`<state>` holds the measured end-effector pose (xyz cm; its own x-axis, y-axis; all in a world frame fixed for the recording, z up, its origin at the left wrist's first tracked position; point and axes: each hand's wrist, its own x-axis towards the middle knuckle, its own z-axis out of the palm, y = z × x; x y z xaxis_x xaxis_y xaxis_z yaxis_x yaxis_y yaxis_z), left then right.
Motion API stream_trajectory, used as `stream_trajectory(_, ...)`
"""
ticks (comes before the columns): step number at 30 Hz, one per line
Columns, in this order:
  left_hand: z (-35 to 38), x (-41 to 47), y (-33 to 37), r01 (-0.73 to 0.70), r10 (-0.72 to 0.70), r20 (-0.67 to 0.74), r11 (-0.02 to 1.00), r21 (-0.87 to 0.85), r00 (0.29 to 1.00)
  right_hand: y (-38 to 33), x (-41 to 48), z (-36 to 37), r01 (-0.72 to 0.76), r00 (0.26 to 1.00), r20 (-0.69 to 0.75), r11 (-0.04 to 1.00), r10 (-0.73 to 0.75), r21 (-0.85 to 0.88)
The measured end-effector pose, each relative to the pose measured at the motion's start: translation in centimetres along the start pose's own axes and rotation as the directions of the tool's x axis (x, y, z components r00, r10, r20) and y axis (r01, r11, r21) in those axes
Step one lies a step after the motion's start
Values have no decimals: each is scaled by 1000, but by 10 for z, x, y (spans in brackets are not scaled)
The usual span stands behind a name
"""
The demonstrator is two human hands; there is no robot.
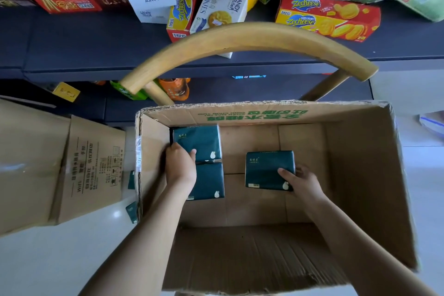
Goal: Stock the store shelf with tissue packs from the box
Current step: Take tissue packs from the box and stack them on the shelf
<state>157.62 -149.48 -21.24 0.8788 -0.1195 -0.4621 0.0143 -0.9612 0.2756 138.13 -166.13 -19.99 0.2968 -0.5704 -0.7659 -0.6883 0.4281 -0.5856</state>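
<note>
An open cardboard box (pixel 365 175) stands on a chair in front of me. Three dark green tissue packs lie inside it. My left hand (pixel 180 166) grips the far left pack (pixel 199 142) at its near edge, in the box's back left corner. A second pack (pixel 209 181) lies just nearer, partly under my left wrist. My right hand (pixel 301 181) grips the near right corner of the third pack (pixel 268 168), which lies alone in the middle of the box. The dark store shelf (pixel 96 55) runs across the view beyond the box.
The chair's curved wooden backrest (pixel 249 36) arches between box and shelf. Biscuit and cookie boxes (pixel 326 17) crowd the shelf's back. Another open cardboard box (pixel 91 168) sits at left on the pale floor, with two green packs (pixel 131 211) beside it.
</note>
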Motion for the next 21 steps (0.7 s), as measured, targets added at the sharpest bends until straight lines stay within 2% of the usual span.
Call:
stream_trajectory(6,10,9,-3,-15,15,38,1000,-18,999,-2,6,-6,-26,1000,-12,1000,26,11)
stream_trajectory(11,17,13,-3,41,-36,115,998,-37,993,-3,13,-6,-26,999,-20,1000,26,3)
stream_trajectory(13,20,18,-4,117,-91,190,985,-129,978,-4,15,-6,-20,1000,-21,1000,20,1)
stream_trajectory(15,20,22,-5,216,-136,269,931,-295,954,-3,16,-7,-17,1000,-20,1000,17,4)
stream_trajectory(17,17,21,-6,262,-126,323,868,-422,938,-4,16,-8,-5,1000,-17,1000,5,6)
stream_trajectory(21,4,9,-10,302,-97,369,779,-550,924,-8,10,-13,39,999,-16,999,-39,32)
